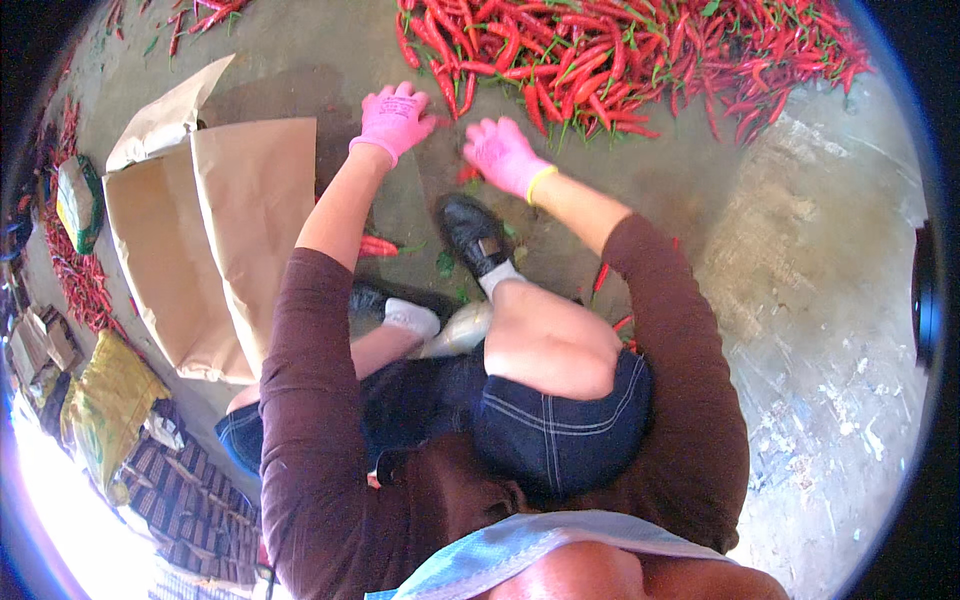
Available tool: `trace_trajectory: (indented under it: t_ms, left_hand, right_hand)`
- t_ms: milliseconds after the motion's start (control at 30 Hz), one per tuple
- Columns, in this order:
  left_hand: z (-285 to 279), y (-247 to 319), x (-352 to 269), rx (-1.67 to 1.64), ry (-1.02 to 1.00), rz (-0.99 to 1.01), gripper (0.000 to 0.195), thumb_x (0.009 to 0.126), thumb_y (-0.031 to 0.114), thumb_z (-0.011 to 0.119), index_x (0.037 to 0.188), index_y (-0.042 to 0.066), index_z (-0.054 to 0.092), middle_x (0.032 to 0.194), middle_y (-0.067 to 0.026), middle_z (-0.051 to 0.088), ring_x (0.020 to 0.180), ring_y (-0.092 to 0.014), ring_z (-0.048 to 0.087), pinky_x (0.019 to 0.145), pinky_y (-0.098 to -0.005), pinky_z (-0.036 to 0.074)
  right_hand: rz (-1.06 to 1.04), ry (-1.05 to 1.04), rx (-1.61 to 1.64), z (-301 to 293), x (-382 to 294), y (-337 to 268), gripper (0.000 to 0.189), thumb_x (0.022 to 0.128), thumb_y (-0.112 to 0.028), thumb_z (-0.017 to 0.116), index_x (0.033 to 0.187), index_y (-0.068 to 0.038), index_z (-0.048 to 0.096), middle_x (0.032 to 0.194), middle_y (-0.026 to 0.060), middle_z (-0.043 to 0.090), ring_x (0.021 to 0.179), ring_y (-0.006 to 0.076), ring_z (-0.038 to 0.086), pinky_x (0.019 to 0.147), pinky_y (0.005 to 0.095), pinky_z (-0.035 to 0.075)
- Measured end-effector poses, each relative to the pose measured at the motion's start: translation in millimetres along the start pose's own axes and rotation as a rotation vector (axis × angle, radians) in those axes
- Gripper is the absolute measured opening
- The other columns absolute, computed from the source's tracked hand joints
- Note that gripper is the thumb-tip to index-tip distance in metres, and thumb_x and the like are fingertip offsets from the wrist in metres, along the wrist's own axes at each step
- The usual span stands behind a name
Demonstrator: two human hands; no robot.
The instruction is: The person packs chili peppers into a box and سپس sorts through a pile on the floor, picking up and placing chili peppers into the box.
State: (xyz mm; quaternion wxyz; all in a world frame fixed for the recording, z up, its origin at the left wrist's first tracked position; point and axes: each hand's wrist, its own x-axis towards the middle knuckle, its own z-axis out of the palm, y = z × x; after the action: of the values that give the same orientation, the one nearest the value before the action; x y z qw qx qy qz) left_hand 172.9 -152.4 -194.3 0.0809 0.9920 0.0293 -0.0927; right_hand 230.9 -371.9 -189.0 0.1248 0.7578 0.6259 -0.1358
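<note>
A large pile of red chili peppers with green stems lies on the concrete floor in front of me. My left hand, in a pink glove, is palm down just left of the pile, fingers curled; whether it holds anything is hidden. My right hand, also in a pink glove with a yellow cuff, is below the pile's near left edge. Its fingers are bent, and a red chili lies right under its fingertips; I cannot tell if they touch. An opened brown paper bag stands to the left of my left forearm.
My black shoe rests on the floor between my arms. Loose chilies lie near my feet. At far left are another chili heap, a wrapped bundle and a yellow woven sack. More chilies lie at the top left.
</note>
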Motion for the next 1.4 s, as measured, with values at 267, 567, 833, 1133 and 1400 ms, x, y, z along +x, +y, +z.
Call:
trace_trajectory:
  t_ms: [267,567,833,1133,1400]
  left_hand:
    - [0,44,39,-0.389,-0.173,-0.588,0.056,0.083,0.055,0.064,0.110,0.006,0.062,0.109,-0.0198,0.067,0.105,-0.036,0.064,0.091,-0.0448,0.050]
    - [12,-59,-49,-0.818,-0.178,-0.680,0.036,0.076,0.027,0.068,0.099,0.001,0.062,0.101,-0.0260,0.066,0.099,-0.041,0.065,0.083,-0.0457,0.050]
    - [-10,-29,87,-0.475,-0.081,-0.602,0.050,0.086,0.036,0.060,0.127,0.010,0.050,0.109,-0.0206,0.069,0.107,-0.039,0.065,0.091,-0.0481,0.050]
    - [6,-74,-89,-1.030,0.353,-0.868,0.059,0.083,0.033,0.079,0.125,0.002,0.053,0.101,-0.0053,0.065,0.083,-0.012,0.060,0.072,-0.0283,0.050]
    - [-13,4,-60,-0.694,0.106,-0.478,0.034,0.089,0.032,0.068,0.115,0.009,0.066,0.101,-0.0143,0.072,0.092,-0.027,0.071,0.080,-0.0373,0.054]
  right_hand:
    - [0.461,0.515,0.475,-39,48,66,0.041,0.084,-0.016,0.060,0.124,-0.013,0.053,0.099,0.0126,0.065,0.088,0.0331,0.067,0.073,0.0471,0.051]
    - [0.532,0.108,0.962,-47,28,52,0.047,0.078,-0.018,0.064,0.124,-0.012,0.058,0.104,0.0174,0.070,0.101,0.0339,0.067,0.089,0.0468,0.049]
    - [0.574,0.324,0.731,-34,127,66,0.044,0.075,-0.017,0.064,0.118,-0.008,0.060,0.107,0.0195,0.068,0.104,0.0373,0.064,0.093,0.0445,0.050]
    - [0.360,0.423,1.249,-30,19,48,0.045,0.077,-0.008,0.069,0.121,-0.007,0.063,0.098,0.0080,0.071,0.089,0.0235,0.067,0.081,0.0361,0.054]
    - [-0.174,0.220,0.177,23,1,-5,0.022,0.084,-0.020,0.056,0.105,-0.019,0.061,0.096,0.0018,0.061,0.098,0.0217,0.059,0.084,0.0386,0.045]
